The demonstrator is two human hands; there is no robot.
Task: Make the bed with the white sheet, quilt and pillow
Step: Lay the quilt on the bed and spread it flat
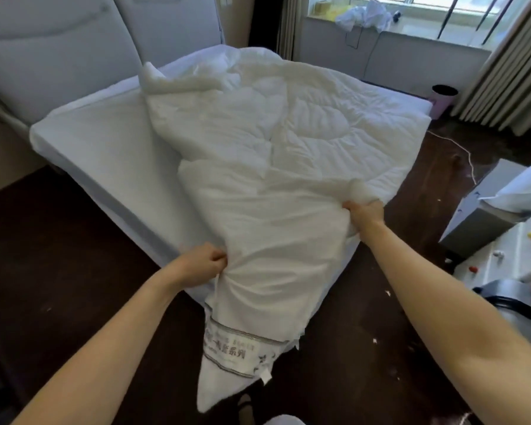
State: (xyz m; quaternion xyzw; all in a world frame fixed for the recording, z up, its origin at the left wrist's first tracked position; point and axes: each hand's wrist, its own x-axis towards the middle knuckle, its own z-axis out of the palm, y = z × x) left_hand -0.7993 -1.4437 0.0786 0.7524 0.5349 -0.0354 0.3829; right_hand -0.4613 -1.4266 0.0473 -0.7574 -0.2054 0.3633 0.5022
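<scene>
The quilt [288, 154] lies in a rumpled heap on the bed [83, 142], mostly over the side of the bed nearest the window, and one corner of it hangs off the foot corner of the bed down toward the floor [59, 256]. A printed label band [227, 351] crosses that hanging corner. The white sheet [111, 148] is already on the mattress and looks smooth on the side by the headboard [59, 47], where the quilt does not reach. The left hand [201, 265] is curled tight around a bunch of the quilt at the foot corner of the bed. The right hand [365, 214] pinches a fold of the quilt along the foot edge, further toward the window side. Both hands hold the cloth firmly, and they are well apart. The step now looks like spreading the quilt flat. To do it well, keep both grips strong, lift the edge up a little and give it a good shake so the lumps fall out. Then pull the quilt toward the bare side until it covers the sheet evenly, with its edges lined up with the edges of the bed. The hanging corner should come up too. A pillow [521, 188] seems to wait on a grey stand off to the right, away from the bed.
</scene>
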